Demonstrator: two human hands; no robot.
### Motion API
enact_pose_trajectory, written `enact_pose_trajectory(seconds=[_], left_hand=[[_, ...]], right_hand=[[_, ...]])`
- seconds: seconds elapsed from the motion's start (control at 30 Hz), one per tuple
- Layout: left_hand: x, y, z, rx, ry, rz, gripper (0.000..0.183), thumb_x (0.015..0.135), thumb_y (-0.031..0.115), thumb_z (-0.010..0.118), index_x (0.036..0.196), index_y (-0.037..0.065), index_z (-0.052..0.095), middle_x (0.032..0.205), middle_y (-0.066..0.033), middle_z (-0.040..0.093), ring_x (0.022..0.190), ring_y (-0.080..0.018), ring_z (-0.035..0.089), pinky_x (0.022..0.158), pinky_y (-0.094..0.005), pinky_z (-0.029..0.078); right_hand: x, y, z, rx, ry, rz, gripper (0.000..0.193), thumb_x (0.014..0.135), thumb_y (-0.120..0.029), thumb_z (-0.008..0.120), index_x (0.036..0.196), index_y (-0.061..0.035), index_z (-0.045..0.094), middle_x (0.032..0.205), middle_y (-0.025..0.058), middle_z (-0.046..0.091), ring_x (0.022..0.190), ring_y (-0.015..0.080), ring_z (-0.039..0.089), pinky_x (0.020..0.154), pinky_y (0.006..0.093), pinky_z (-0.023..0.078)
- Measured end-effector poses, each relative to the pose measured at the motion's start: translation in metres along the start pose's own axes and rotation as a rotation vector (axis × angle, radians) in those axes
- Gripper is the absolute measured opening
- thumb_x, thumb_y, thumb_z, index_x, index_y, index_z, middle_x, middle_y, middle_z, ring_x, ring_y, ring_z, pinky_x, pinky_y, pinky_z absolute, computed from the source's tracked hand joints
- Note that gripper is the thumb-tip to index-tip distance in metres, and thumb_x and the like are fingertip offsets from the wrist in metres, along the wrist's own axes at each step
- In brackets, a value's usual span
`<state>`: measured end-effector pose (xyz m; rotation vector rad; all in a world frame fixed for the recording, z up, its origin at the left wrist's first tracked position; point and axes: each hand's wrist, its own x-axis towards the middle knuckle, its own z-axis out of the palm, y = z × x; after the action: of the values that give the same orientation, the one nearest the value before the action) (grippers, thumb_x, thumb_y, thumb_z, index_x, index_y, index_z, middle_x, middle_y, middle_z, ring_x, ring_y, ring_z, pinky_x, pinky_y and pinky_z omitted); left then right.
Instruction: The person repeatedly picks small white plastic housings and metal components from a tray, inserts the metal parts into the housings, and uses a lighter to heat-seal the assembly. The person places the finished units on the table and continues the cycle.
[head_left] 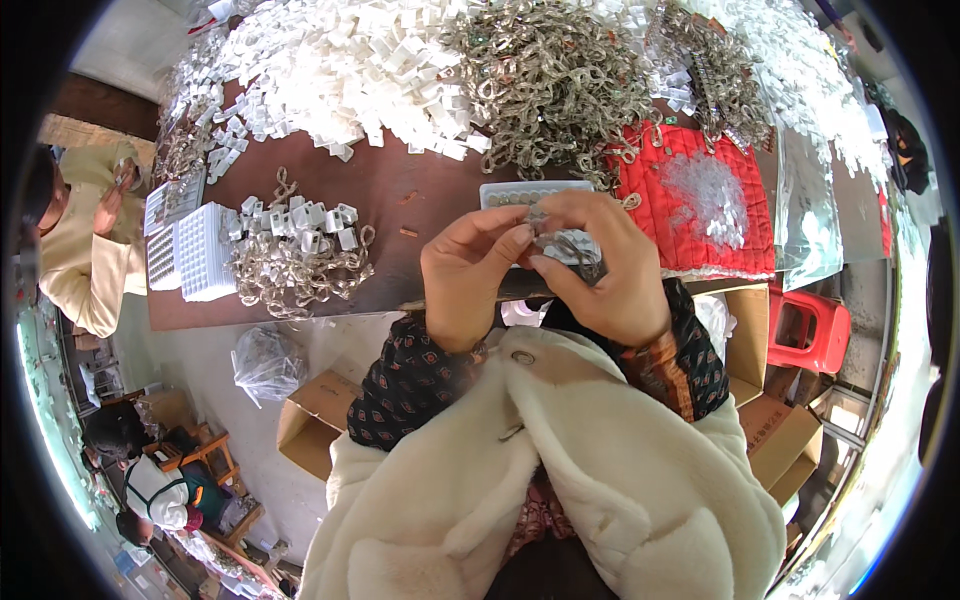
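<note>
In front of my chest my left hand (468,268) and my right hand (612,268) meet, thumbs and fingertips pinched together. Between them is a grey looped cord (568,244), its end hanging under my right fingers; whatever small part sits at the fingertips is hidden. Beneath the hands lies a pale tray (500,193) with rows of round cells, near the table's front edge. On the left side of the table, a heap of grey cords with clear plastic caps (300,262) lies beside a stack of white slotted trays (204,252).
Across the back spread piles of white plastic pieces (340,70) and grey looped cords (560,85). A red quilted cloth (640,190) holds small clear pieces (712,195). Cardboard boxes (775,440) and a red stool (815,332) stand at right. Another person (95,235) works at far left.
</note>
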<state>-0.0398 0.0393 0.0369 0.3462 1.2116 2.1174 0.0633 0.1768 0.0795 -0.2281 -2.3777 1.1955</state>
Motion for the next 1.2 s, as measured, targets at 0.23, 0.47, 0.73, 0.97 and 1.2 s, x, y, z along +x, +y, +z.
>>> enact_pose_trajectory(seconds=[0.23, 0.47, 0.73, 0.97, 1.2], left_hand=[[0.003, 0.005, -0.005, 0.181, -0.021, -0.001, 0.022, 0.095, 0.001, 0.064, 0.116, -0.006, 0.066, 0.095, -0.0088, 0.072, 0.078, -0.0133, 0.066, 0.070, -0.0265, 0.055], [0.093, 0.008, -0.041, 1.386, 0.013, 0.537, 0.026, 0.086, 0.008, 0.071, 0.112, 0.004, 0.069, 0.089, -0.0169, 0.071, 0.071, -0.0258, 0.067, 0.065, -0.0334, 0.052], [0.088, 0.013, -0.047, 1.118, 0.073, 0.469, 0.023, 0.087, 0.003, 0.071, 0.109, 0.001, 0.069, 0.086, -0.0099, 0.070, 0.074, -0.0172, 0.068, 0.067, -0.0286, 0.053], [0.003, 0.019, -0.040, 0.080, 0.047, 0.161, 0.023, 0.086, -0.010, 0.070, 0.106, 0.000, 0.063, 0.098, -0.0131, 0.070, 0.081, -0.0163, 0.068, 0.069, -0.0285, 0.059], [-0.031, 0.013, -0.022, -0.238, 0.061, -0.002, 0.023, 0.092, -0.005, 0.065, 0.112, 0.004, 0.058, 0.114, -0.0174, 0.069, 0.094, -0.0196, 0.067, 0.080, -0.0346, 0.056]], right_hand=[[0.000, 0.004, 0.012, -0.017, 0.078, -0.122, 0.021, 0.085, 0.004, 0.068, 0.106, -0.0009, 0.068, 0.100, 0.0134, 0.067, 0.084, 0.0321, 0.067, 0.073, 0.0372, 0.056], [-0.002, 0.006, 0.007, 0.043, 0.106, 0.100, 0.018, 0.087, 0.003, 0.067, 0.105, -0.0012, 0.069, 0.093, 0.0139, 0.068, 0.079, 0.0301, 0.067, 0.070, 0.0352, 0.055], [-0.005, 0.010, -0.001, 0.125, 0.121, 0.143, 0.018, 0.089, 0.004, 0.066, 0.106, -0.0003, 0.068, 0.087, 0.0112, 0.068, 0.068, 0.0208, 0.065, 0.061, 0.0301, 0.052], [-0.005, 0.004, 0.016, 0.665, 0.049, 0.385, 0.014, 0.094, 0.003, 0.063, 0.107, 0.0010, 0.066, 0.091, 0.0031, 0.065, 0.061, 0.0054, 0.057, 0.053, 0.0203, 0.046], [-0.010, -0.016, 0.029, 0.499, 0.114, 0.253, 0.014, 0.086, 0.006, 0.068, 0.099, -0.0003, 0.070, 0.092, 0.0070, 0.066, 0.064, 0.0093, 0.063, 0.056, 0.0224, 0.049]])
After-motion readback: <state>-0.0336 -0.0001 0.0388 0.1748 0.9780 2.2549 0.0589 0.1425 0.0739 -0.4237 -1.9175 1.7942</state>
